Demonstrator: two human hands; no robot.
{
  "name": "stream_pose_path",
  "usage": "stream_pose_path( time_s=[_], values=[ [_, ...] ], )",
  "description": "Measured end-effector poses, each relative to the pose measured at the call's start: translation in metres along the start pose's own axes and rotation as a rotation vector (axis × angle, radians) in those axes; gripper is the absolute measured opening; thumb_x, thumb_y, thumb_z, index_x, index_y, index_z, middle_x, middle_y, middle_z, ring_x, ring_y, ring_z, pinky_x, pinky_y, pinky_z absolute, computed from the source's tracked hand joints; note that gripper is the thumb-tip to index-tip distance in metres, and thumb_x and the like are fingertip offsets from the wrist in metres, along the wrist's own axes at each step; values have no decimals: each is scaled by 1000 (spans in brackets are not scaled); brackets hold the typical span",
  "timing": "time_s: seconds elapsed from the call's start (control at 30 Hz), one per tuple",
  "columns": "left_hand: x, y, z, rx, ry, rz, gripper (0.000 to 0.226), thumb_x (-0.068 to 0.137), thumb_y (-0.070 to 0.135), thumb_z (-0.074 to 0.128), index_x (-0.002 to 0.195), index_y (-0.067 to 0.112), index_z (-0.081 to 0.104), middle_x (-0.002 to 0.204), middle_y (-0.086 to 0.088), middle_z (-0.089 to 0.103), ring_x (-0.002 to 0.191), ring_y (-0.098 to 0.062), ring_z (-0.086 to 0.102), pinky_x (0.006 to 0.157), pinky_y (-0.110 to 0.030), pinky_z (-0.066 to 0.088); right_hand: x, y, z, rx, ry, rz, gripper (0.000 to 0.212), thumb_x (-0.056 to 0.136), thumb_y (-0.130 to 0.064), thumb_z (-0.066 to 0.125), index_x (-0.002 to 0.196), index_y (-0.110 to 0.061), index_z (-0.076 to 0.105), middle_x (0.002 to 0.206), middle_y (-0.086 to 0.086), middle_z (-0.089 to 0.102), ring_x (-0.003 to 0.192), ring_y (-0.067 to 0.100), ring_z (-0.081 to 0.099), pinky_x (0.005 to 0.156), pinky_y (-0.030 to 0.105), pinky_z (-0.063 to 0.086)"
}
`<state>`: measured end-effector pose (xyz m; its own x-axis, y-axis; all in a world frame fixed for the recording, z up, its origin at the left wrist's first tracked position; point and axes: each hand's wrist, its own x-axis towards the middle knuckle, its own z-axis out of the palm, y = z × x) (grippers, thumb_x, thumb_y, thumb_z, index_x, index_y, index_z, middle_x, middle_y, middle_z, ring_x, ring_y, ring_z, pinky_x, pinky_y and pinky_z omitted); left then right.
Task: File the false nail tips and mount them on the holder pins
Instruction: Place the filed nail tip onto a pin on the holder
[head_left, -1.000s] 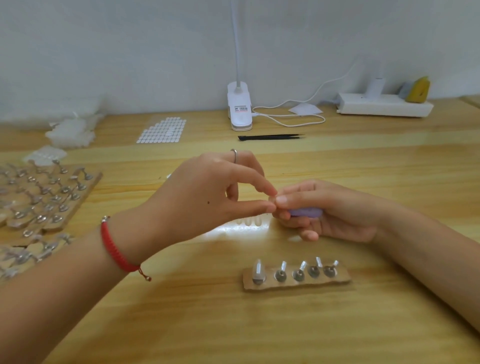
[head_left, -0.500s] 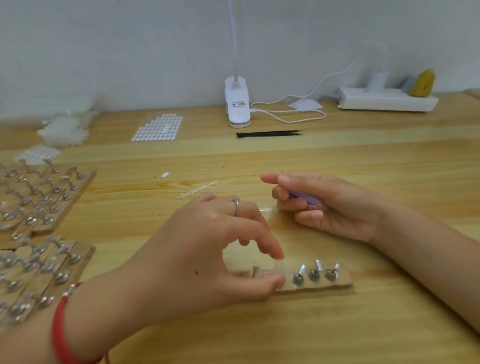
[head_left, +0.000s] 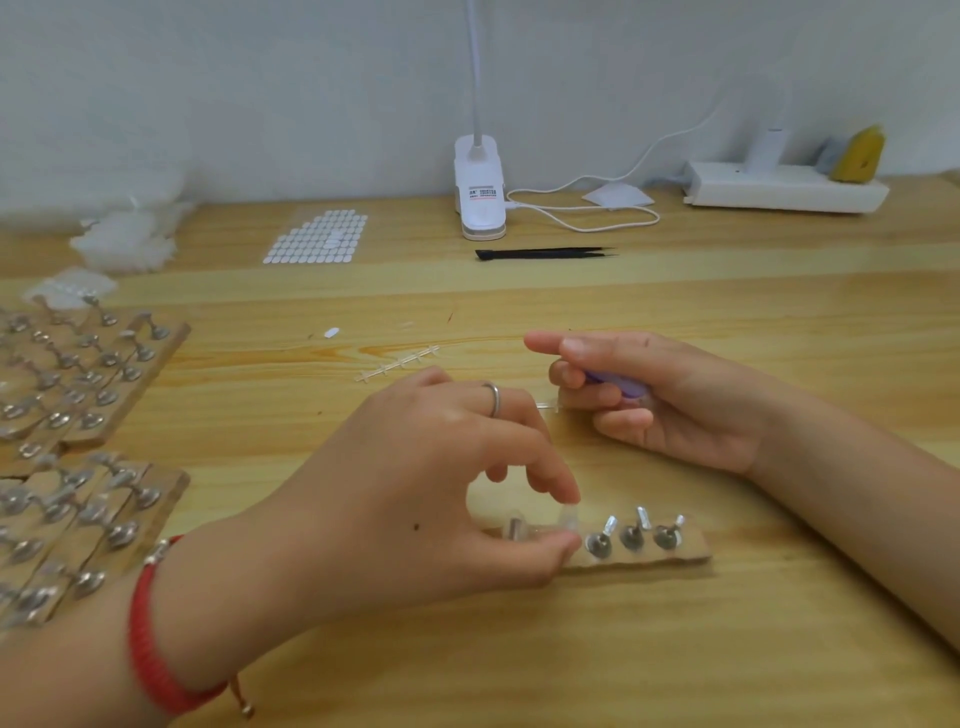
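Works at the wooden table (head_left: 675, 649) with left grip (head_left: 415, 493) and right grip (head_left: 665, 400) near the cardboard holder strip (head_left: 675, 556), curling the right round a purple nail file (head_left: 618, 382), pinching with the left a clear nail tip (head_left: 568, 517) just right of the strip's leftmost pin (head_left: 514, 530).

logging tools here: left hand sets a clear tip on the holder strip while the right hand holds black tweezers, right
Wrong tool: the head view shows the right hand holding a purple file. The left hand does pinch a clear tip at the holder strip.
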<state>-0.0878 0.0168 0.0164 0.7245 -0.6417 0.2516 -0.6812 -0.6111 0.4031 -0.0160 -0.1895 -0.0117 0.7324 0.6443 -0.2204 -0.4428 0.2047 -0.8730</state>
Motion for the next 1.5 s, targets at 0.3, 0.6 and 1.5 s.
stream_pose_path(
  time_s=[0.3,0.6,1.5],
  values=[
    [1,0,1,11,-18,10,17,73,56,66,82,42,69,83,24,61,67,2,51,75,-19,35,1,1,-2,14,-16,2,28,76,-21,69,102,-18,77,70,-6,57,53,4,45,42,11,40],
    [2,0,-2,17,-57,-9,22,75,61,61,82,42,68,85,25,61,68,0,53,76,-25,38,1,1,-2,12,-17,1,28,76,-20,69,102,-18,77,71,-6,57,52,4,46,43,11,41],
    [10,-5,-19,-30,72,-158,41,69,74,50,98,46,60,86,24,61,86,1,58,72,-23,45,0,-2,-4,415,-25,5,42,58,-3,88,98,-4,74,72,4,53,51,6,46,35,13,40]
  ],
)
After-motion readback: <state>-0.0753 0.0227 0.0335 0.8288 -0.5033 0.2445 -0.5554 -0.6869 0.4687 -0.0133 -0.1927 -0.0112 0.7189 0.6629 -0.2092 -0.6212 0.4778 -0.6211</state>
